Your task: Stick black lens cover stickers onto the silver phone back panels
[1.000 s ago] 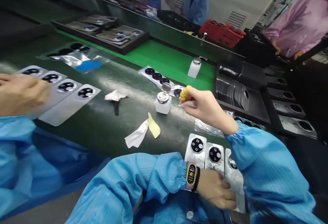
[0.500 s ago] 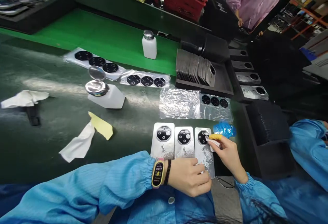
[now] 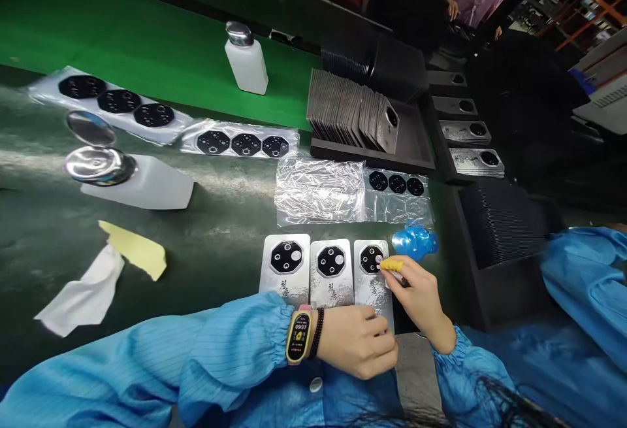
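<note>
Three silver phone back covers lie in a row: a left cover (image 3: 272, 286), a middle cover (image 3: 321, 289) and a right cover (image 3: 365, 291), each with a black octagonal camera plate. My left hand (image 3: 360, 343) is curled over the lower end of the right cover, holding it; its fingertips are partly hidden. My right hand (image 3: 418, 294), with a yellow finger cot (image 3: 392, 264) on one finger, pinches a small white piece against the right cover's camera plate (image 3: 371, 259). The white piece is mostly covered by the fingers.
A blue film bundle (image 3: 415, 242) lies beyond my right hand. Farther off are bagged camera plates (image 3: 245, 145), clear film (image 3: 321, 193) and a tray of covers (image 3: 416, 157). White bottles (image 3: 247, 65), an open-lidded bottle (image 3: 151, 183) and a wipe (image 3: 85, 294) lie leftward. A co-worker's sleeve (image 3: 585, 278) is at right.
The view has shifted, so the bench things appear farther left and larger. Both hands stay at the right cover, the right hand still pinching at its camera plate.
</note>
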Demonstrator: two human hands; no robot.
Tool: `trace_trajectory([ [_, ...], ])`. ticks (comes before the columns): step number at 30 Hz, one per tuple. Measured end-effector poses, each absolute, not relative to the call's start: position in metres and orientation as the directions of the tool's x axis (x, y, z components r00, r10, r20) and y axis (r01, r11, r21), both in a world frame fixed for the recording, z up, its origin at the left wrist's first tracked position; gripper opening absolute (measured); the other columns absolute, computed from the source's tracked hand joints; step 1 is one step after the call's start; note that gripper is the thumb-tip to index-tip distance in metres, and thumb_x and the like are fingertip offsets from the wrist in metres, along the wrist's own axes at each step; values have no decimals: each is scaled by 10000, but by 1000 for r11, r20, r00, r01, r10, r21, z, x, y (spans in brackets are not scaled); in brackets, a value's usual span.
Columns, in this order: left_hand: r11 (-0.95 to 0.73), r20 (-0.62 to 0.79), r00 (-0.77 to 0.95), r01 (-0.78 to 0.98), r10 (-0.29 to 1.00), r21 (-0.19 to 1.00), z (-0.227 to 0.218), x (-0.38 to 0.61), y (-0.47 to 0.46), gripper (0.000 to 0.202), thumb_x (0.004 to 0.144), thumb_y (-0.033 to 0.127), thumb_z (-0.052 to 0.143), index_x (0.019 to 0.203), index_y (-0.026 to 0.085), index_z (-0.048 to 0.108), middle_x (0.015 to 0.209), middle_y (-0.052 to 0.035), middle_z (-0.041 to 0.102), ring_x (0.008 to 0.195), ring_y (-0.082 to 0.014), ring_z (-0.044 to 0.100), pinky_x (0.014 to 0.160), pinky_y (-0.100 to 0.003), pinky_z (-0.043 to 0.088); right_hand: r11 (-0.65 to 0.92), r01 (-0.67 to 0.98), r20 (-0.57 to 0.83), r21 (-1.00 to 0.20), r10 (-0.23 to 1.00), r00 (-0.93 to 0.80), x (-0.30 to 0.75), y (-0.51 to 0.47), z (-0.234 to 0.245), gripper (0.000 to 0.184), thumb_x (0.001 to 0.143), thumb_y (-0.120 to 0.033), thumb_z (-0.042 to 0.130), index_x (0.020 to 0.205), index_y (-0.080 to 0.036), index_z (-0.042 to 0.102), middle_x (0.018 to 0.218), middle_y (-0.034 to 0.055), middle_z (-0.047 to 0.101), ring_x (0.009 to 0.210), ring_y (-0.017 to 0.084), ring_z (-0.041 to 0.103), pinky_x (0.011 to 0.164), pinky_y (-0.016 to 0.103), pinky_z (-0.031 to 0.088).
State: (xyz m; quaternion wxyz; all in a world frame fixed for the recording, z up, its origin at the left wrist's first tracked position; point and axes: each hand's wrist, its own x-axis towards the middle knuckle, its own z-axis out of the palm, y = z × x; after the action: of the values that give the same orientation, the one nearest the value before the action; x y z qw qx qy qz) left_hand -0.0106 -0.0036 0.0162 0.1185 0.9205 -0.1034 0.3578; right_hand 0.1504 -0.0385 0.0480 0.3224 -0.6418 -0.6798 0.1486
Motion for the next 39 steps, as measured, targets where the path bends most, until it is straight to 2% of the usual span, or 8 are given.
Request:
trace_trajectory([
  [5, -956, 642, 760, -251, -98, 151, 17, -9, -2, 187, 900, 111, 482, 768, 101, 615, 643, -41, 556, 612, -160, 502, 581, -298, 368, 197, 857, 256, -476, 963, -80, 143, -38, 49, 192, 902, -151, 486, 808, -208, 644, 771, 47, 688, 725, 167, 658, 658, 276, 556],
  [11, -976, 612, 790, -93, 47, 195, 12, -3, -4, 262, 903, 83, 410, 753, 114, 623, 686, -60, 601, 666, -192, 546, 726, -365, 422, 239, 938, 242, -250, 954, -179, 139, -35, 51, 238, 903, -114, 441, 757, -203, 606, 683, 33, 648, 672, 169, 620, 609, 275, 529],
  [16, -978, 621, 783, -94, 43, 187, 12, -2, -4, 296, 905, 73, 383, 761, 110, 639, 708, -66, 622, 670, -189, 567, 733, -358, 440, 270, 945, 272, -183, 938, -215, 140, -35, 52, 233, 909, -102, 437, 751, -180, 589, 674, 30, 631, 649, 156, 578, 581, 260, 493],
  [21, -981, 590, 807, -94, 25, 169, 15, -5, -4, 279, 901, 83, 402, 788, 102, 656, 723, -73, 635, 684, -197, 593, 747, -372, 461, 283, 954, 236, -104, 938, -252, 139, -34, 51, 239, 890, -65, 448, 728, -181, 581, 687, 31, 628, 661, 154, 557, 602, 254, 462],
  [27, -992, 560, 828, -82, -13, 98, 17, -9, -6, 264, 885, 89, 431, 847, 81, 692, 818, -113, 678, 787, -259, 648, 789, -433, 476, 321, 947, 190, -4, 930, -315, 138, -25, 53, 264, 837, -35, 455, 646, -191, 547, 612, 14, 577, 605, 158, 511, 581, 267, 422],
  [34, -991, 543, 840, -72, 0, 110, 18, -10, -6, 277, 876, 97, 441, 868, 70, 716, 860, -123, 697, 802, -252, 655, 795, -398, 496, 393, 919, 131, 33, 910, -393, 140, -20, 57, 250, 753, 18, 474, 627, -190, 531, 601, 12, 567, 607, 166, 491, 574, 269, 395],
  [39, -991, 541, 841, -73, 2, 116, 17, -10, -6, 278, 880, 102, 442, 865, 69, 718, 870, -124, 697, 804, -251, 655, 803, -391, 495, 409, 911, 114, 47, 904, -412, 141, -20, 57, 246, 763, 14, 467, 639, -191, 524, 605, 12, 554, 618, 166, 486, 584, 268, 386],
])
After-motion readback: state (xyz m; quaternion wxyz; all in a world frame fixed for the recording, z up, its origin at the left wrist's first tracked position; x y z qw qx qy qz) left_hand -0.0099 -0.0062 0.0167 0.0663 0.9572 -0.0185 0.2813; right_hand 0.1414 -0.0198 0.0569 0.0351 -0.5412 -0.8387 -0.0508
